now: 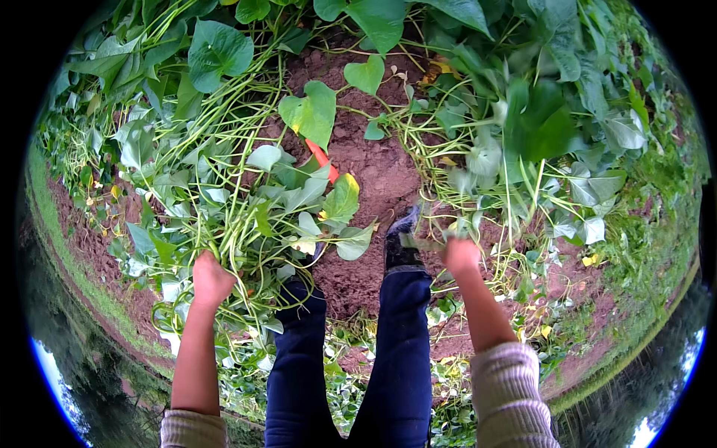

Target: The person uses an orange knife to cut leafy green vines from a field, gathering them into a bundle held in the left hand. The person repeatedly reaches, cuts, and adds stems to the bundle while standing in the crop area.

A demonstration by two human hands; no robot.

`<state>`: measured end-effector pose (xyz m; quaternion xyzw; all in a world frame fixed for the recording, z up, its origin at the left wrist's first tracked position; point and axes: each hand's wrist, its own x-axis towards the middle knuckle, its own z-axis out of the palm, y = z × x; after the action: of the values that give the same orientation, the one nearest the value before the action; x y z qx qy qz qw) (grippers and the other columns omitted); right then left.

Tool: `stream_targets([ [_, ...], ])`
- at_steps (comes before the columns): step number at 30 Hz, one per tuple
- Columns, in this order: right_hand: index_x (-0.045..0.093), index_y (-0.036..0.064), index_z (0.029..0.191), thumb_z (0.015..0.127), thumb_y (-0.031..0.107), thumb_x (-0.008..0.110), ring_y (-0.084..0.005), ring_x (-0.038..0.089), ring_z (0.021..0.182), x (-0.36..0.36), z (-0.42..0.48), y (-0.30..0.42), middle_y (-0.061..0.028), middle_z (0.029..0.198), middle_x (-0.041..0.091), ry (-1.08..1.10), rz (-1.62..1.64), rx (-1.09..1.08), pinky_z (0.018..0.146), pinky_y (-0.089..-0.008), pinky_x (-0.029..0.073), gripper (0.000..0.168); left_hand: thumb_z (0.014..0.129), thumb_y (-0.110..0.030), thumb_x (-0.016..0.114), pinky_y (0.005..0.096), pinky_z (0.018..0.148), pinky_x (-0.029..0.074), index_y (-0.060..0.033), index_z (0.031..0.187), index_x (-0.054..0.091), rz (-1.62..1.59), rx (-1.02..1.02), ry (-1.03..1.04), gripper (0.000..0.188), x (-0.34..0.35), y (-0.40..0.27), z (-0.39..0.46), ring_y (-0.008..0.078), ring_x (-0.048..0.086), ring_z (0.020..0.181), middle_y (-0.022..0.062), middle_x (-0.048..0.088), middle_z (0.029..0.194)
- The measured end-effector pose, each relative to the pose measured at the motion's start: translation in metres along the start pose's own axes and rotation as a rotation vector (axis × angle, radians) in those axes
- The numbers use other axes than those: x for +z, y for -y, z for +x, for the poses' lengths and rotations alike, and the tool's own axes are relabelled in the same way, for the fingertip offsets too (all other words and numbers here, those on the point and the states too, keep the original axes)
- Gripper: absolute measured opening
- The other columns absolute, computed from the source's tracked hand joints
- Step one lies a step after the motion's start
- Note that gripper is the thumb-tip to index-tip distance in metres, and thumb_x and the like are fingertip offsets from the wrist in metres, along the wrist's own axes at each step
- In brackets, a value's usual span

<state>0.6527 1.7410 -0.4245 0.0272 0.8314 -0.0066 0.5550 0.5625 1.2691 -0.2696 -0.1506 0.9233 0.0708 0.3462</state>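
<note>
My left hand (212,279) grips a thick bundle of sweet potato vines (238,229), whose leaves and stems spill over my left shin and foot. Beside my right shin, my right hand (462,256) is a blurred fist closed among the vine stems on the right (454,187). A blurred flat greenish strip (423,243) juts left from that fist; I cannot tell whether it is a leaf or a blade. Between the two masses of vine, an orange handle-like piece (322,161) shows on the soil, partly covered by leaves.
Reddish-brown soil (378,162) runs up the middle between the vines. My right shoe (401,238) stands at its edge. Tall leafy vines (381,22) crowd the far side. Cut-looking stems and leaves (347,392) lie behind my legs. Grass strips (73,269) border the plot.
</note>
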Motion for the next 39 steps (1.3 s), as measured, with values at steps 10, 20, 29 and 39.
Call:
stream_targets([
  [10, 0.053, 0.006, 0.112, 0.078, 0.015, 0.048, -0.0343, 0.046, 0.104, 0.084, -0.083, -0.104, -0.0203, 0.112, 0.05, -0.289, 0.355, 0.069, 0.088, -0.0403, 0.039, 0.035, 0.046, -0.015, 0.081, 0.0395, 0.069, 0.045, 0.0021, 0.082, 0.051, -0.013, 0.003, 0.003, 0.049, 0.006, -0.004, 0.003, 0.0381, 0.054, 0.075, 0.0205, 0.056, 0.078],
  [20, 0.054, -0.003, 0.097, 0.078, 0.037, 0.058, -0.0369, 0.055, 0.086, -0.076, 0.14, 0.058, -0.0201, 0.1, 0.055, -0.475, 0.582, 0.015, 0.074, -0.0421, 0.046, 0.044, 0.054, -0.009, 0.076, 0.0356, 0.069, 0.047, 0.0043, 0.089, 0.051, -0.083, 0.046, 0.026, 0.045, 0.002, -0.008, 0.002, 0.0308, 0.058, 0.073, 0.0186, 0.06, 0.08],
  [29, 0.056, -0.005, 0.089, 0.071, 0.048, 0.063, -0.0349, 0.057, 0.084, -0.095, 0.108, 0.056, -0.0205, 0.092, 0.058, -0.36, 0.543, -0.114, 0.076, -0.0395, 0.046, 0.057, 0.049, -0.011, 0.078, 0.038, 0.067, 0.047, 0.0026, 0.083, 0.052, 0.019, 0.045, -0.017, 0.045, 0.017, -0.003, 0.004, 0.0367, 0.057, 0.072, 0.0201, 0.059, 0.077],
  [39, 0.058, -0.001, 0.078, 0.078, 0.03, 0.059, -0.0287, 0.062, 0.071, -0.104, 0.119, 0.02, -0.0187, 0.077, 0.062, -0.452, 0.64, -0.068, 0.066, -0.0369, 0.047, 0.03, 0.052, -0.012, 0.078, 0.0361, 0.068, 0.046, 0.0022, 0.087, 0.05, 0.12, 0.071, 0.019, 0.046, 0.02, -0.014, 0.008, 0.0361, 0.056, 0.073, 0.0192, 0.059, 0.078],
])
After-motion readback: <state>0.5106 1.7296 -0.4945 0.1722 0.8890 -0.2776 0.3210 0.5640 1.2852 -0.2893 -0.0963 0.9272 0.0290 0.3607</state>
